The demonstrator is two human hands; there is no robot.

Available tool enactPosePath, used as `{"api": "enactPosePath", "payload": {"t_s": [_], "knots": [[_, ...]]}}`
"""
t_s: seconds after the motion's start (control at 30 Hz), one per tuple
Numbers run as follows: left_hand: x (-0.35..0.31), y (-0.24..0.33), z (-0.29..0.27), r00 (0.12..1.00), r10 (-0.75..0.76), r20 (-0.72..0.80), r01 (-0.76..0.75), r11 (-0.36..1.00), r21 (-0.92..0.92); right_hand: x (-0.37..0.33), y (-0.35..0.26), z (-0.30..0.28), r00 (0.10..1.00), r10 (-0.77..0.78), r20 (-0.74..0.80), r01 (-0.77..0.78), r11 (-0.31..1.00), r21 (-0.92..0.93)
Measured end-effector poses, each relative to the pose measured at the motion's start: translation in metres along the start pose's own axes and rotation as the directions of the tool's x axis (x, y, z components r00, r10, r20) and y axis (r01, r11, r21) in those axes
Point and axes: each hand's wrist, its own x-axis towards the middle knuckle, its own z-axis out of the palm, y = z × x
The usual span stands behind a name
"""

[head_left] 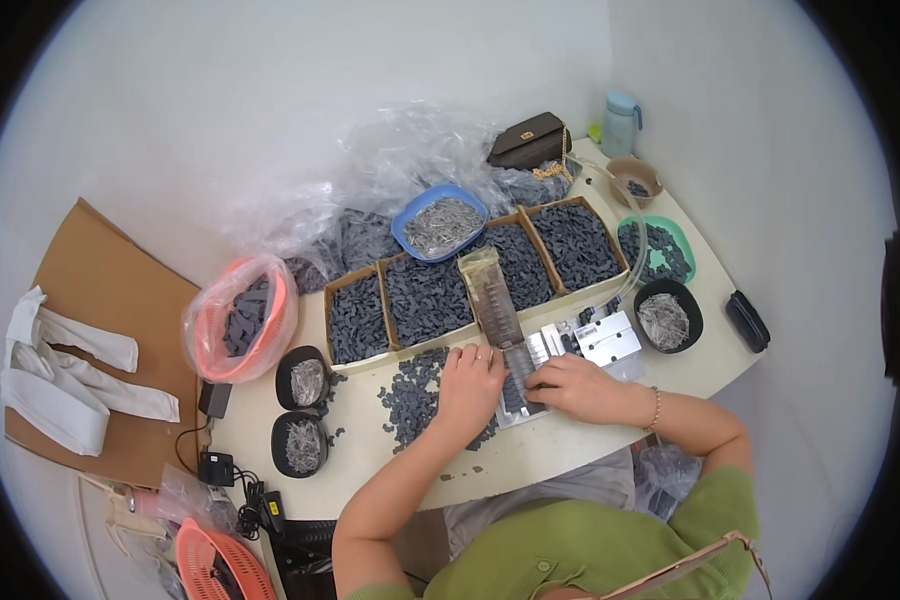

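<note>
My left hand [470,388] rests against the left side of a metal fixture [548,345], fingers bent and pressed together. Across from it, my right hand [582,388] has its curled fingertips on the fixture's dark ribbed strip [517,366]. Whatever either hand pinches is too small or hidden to make out. A clear, ribbed chute [492,295] with yellowish tape at its top slopes down to the fixture. Beside my left hand, a loose pile of small dark grey pieces [410,400] is spread on the table.
Cardboard boxes [435,337] of grey pieces stand behind my hands, with a blue tray [400,237] of thin metal pins at their back. Black bowls of pins flank the work: one bowl [698,330] right, two left. A clear hose [638,225] curves toward the fixture. Left is an orange basket [288,322].
</note>
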Motion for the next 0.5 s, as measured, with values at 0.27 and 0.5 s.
{"api": "enactPosePath", "payload": {"t_s": [0.27,0.5], "knots": [[-0.044,-0.086,-0.062,0.946,-0.267,-0.184,0.269,0.963,-0.019,0.059,0.073,-0.032,0.98,0.122,-0.157,-0.128,0.991,-0.03],[-0.116,-0.191,-0.081,0.722,-0.689,0.058,0.66,0.712,0.239,0.169,0.149,-0.029,0.925,0.371,-0.084,-0.379,0.919,-0.113]]}}
